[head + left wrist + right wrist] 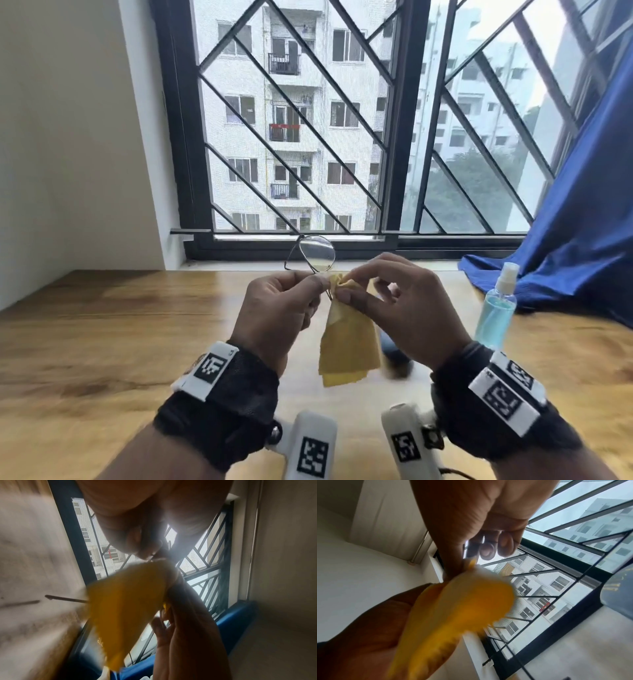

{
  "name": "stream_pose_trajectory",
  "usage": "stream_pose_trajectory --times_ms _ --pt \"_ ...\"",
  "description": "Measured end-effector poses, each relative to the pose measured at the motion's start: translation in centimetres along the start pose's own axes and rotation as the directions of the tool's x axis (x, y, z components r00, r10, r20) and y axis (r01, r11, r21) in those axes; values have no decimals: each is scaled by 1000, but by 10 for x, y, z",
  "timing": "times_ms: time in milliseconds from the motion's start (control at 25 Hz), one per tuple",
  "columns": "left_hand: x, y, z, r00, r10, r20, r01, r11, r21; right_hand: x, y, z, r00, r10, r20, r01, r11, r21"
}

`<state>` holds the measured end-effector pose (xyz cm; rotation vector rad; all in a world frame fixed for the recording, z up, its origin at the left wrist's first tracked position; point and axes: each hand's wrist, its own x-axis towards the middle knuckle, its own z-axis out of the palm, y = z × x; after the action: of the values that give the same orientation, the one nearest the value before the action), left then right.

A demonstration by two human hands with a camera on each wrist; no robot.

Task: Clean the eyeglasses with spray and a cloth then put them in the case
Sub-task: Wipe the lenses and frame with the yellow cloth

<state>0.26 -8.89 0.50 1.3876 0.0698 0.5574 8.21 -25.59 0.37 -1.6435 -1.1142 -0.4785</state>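
Thin dark-rimmed eyeglasses [317, 254] are held up over the wooden table [102, 325], one lens sticking up free. My left hand [284, 301] pinches the frame near the bridge. My right hand [394, 298] pinches a yellow cloth [346, 339] around the other lens, which is hidden inside it; the rest of the cloth hangs down. The left wrist view shows the cloth [126, 601] blurred, with temple tips beside it. In the right wrist view the cloth [462, 608] fills the middle. A clear spray bottle [496, 308] of blue liquid stands at the right. A dark object [395, 356], blurred, lies under my right hand.
A barred window [342, 137] runs along the table's far edge. A blue curtain [565, 257] drapes onto the table's right rear corner, behind the bottle. A white wall [68, 137] closes the left side.
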Motion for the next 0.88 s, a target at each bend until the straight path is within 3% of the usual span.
stream_pose_trajectory --times_ms 120,280,440,520,640,760,880 --pt "7 7 -8 998 -1 -60 -4 997 -80 0 3 -9 996 -38 75 41 998 -41" --pt "0 3 0 1000 2 -2 -2 1000 -22 2 5 -7 997 -31 -75 24 996 -86" --pt "1 6 -2 998 36 -60 -39 998 -54 0 1 -1 996 -92 18 93 994 -56" --pt "6 9 -7 996 39 -78 -47 994 -99 1 5 -9 997 -80 -22 78 992 -102" --pt "0 4 -1 998 55 -17 -56 998 -29 2 7 -10 993 -44 -108 32 994 -104" --pt "-6 6 3 996 84 6 -84 996 19 0 -1 -2 998 -59 -37 58 998 -35" --pt "3 13 -8 994 92 -64 -95 994 -52 1 4 -5 997 -68 22 69 995 -73"
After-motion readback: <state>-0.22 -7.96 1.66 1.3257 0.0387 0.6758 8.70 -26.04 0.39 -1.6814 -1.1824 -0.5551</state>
